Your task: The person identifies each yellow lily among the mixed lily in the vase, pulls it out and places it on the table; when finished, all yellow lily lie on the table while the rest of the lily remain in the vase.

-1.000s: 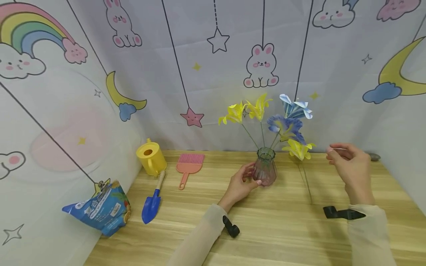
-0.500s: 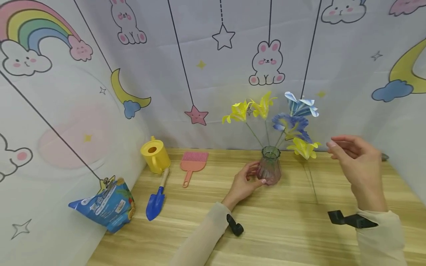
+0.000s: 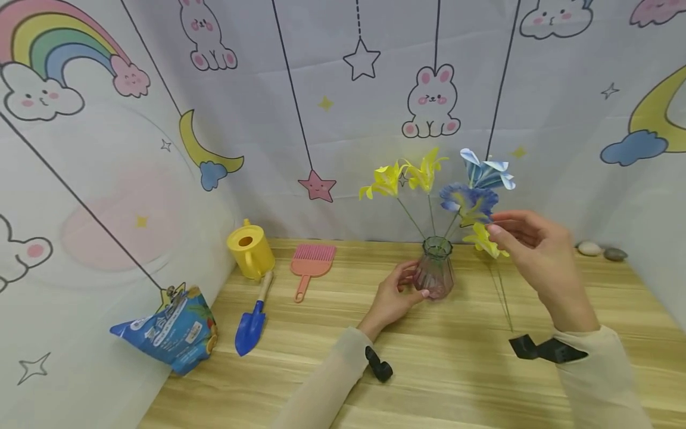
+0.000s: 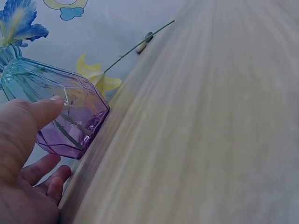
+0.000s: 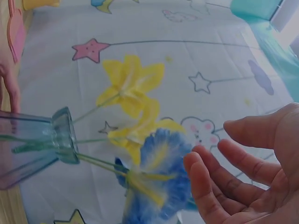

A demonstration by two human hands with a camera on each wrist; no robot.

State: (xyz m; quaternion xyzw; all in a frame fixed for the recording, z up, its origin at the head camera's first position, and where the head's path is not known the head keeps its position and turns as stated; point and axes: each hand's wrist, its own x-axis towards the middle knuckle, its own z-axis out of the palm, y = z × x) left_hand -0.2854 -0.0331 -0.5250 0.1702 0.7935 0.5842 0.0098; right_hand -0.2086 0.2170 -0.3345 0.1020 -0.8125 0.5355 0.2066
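My left hand [image 3: 393, 298] holds the lower part of a glass vase [image 3: 435, 275], green at the neck and purple below. Its thumb lies along the glass in the left wrist view, the other fingers around the far side. From the vase rise two yellow lilies [image 3: 387, 180], a blue-purple iris [image 5: 159, 172] and a pale blue flower [image 3: 485, 171]. A third yellow lily [image 4: 96, 77] lies on the table right of the vase, its bare stem pointing toward me. Beside the iris is my right hand [image 3: 546, 265], its fingers loosely bent with nothing between them.
Left of the vase are a pink dustpan-shaped comb piece [image 3: 308, 266], a yellow watering can [image 3: 250, 253] and a blue toy shovel [image 3: 250, 328]. A clipped blue bag [image 3: 179, 333] leans at the left wall. Two pebbles [image 3: 589, 248] sit at the back right.
My right hand has moved left, up to the iris and over part of the loose lily, uncovering the pale pebble. The left hand stays at the vase. The head view has turned slightly.
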